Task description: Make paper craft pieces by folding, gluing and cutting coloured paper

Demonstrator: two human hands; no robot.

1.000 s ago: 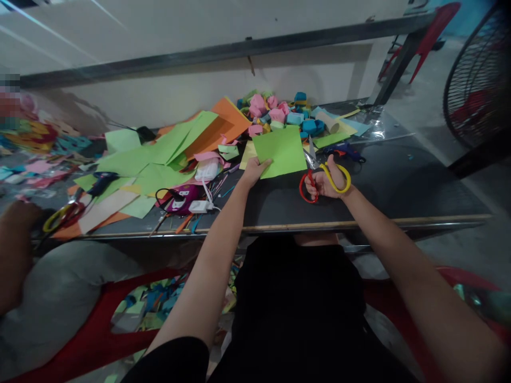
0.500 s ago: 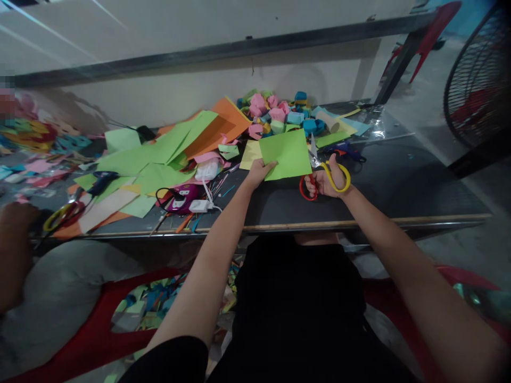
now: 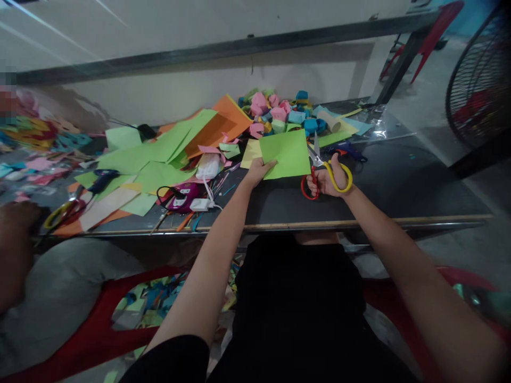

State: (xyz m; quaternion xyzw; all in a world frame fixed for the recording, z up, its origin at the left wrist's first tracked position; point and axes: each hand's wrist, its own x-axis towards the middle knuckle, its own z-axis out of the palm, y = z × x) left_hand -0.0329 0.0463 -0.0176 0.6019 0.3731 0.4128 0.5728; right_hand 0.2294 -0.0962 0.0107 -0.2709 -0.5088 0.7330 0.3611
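Note:
My left hand [image 3: 259, 173] pinches the lower left corner of a bright green paper sheet [image 3: 286, 153], held a little above the dark tabletop. A pale yellow sheet [image 3: 250, 152] shows behind it. In my right hand [image 3: 328, 180] is a pair of scissors [image 3: 338, 176] with one yellow and one red handle loop, thumb and fingers in the loops. The blades are spread apart, one pointing up, at the right edge of the green sheet. Just beyond the scissors lies a dark blue glue gun [image 3: 348, 151].
Folded paper pieces [image 3: 279, 113] are heaped at the back. Green and orange sheets [image 3: 149, 151] spread leftward, near a purple power strip [image 3: 181, 198] with white plugs. A co-worker's hand [image 3: 19, 218] rests at far left beside other scissors [image 3: 59, 214]. A fan [image 3: 479, 80] stands right.
Both hands keep almost the same place. The scissors stay spread beside the green sheet, with their blades turned slightly; the view has shifted a little.

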